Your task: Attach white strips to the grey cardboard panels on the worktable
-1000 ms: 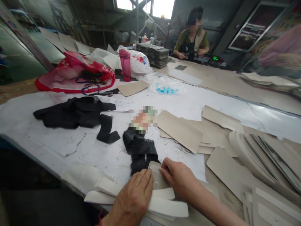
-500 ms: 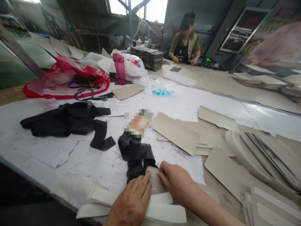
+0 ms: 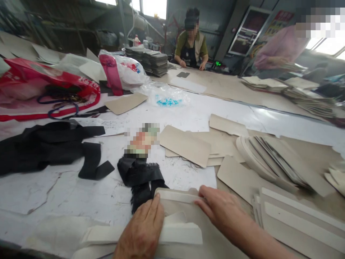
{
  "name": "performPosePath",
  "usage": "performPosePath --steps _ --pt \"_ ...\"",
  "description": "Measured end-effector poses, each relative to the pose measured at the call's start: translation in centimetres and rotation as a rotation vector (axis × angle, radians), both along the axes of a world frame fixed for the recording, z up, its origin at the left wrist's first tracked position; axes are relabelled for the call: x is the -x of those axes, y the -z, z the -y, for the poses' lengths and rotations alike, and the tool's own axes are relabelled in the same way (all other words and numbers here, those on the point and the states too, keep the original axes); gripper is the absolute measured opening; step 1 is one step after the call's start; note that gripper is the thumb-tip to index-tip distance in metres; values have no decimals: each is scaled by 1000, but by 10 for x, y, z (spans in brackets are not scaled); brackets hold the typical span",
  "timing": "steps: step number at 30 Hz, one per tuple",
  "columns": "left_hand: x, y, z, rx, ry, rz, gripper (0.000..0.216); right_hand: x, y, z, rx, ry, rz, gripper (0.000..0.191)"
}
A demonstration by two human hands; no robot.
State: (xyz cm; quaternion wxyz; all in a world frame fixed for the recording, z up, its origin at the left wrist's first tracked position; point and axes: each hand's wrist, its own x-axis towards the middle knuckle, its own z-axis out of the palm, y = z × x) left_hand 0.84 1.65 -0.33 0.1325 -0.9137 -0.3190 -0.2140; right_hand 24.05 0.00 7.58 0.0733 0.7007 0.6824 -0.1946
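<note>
A beige panel lies at the near edge of the table, with a long white strip along its far edge. My left hand rests flat at the panel's left side, fingers stretched out and together, fingertips pressing on the strip's left end. At the other end, my right hand pinches the strip against the panel's edge between thumb and fingers. Loose white strips lie under and beside my left hand. Just beyond it sits a bunched black fabric band with frayed edges.
More black fabric lies to the left, near a red plastic bag. Beige panels and a fanned stack spread to the right, with finished-looking strip-bearing panels nearer. A co-worker and another person stand across the table.
My right hand has slid right along the panel's far edge, away from my left hand, and the white strip now shows between them. The view has turned to the right.
</note>
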Motion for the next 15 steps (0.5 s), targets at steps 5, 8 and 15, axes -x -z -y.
performPosePath --steps 5,8,15 --pt "4 0 -1 -24 47 -148 39 -39 8 29 0 181 -72 20" --pt "1 -3 -3 -37 25 -213 46 -41 12 32 -11 247 -102 16" --pt "-5 -2 -5 -136 36 -282 49 -39 15 26 -15 291 -67 14"
